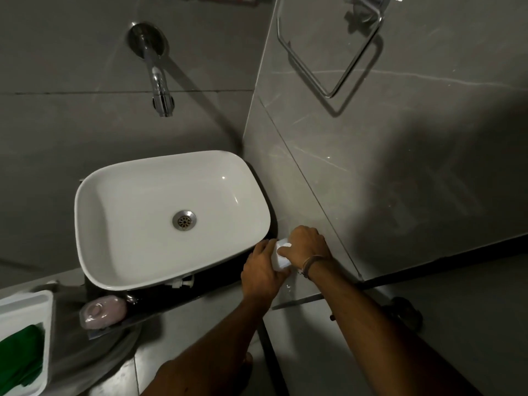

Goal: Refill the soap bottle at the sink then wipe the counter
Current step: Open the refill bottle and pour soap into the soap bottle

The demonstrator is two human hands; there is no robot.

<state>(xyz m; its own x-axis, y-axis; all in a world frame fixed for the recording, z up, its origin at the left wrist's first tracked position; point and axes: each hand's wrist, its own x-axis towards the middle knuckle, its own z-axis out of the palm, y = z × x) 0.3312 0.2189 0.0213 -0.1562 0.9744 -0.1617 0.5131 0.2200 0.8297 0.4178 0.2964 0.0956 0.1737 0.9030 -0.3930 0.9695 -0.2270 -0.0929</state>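
Observation:
A white soap bottle (279, 260) stands on the dark counter (217, 284) at the right front corner of the white basin (94, 195), close to the side wall. My left hand (263, 270) wraps around the bottle's body from the left. Over its top sits my right hand (307, 245), fingers closed on the cap or pump, which is mostly hidden. Only a small patch of the bottle shows between the two hands.
A chrome wall tap (158, 81) hangs over the basin. A pink soap dish (103, 311) lies on the counter's front left. A white bin with a green cloth (20, 350) sits at lower left. A chrome towel ring (331, 55) hangs on the right wall.

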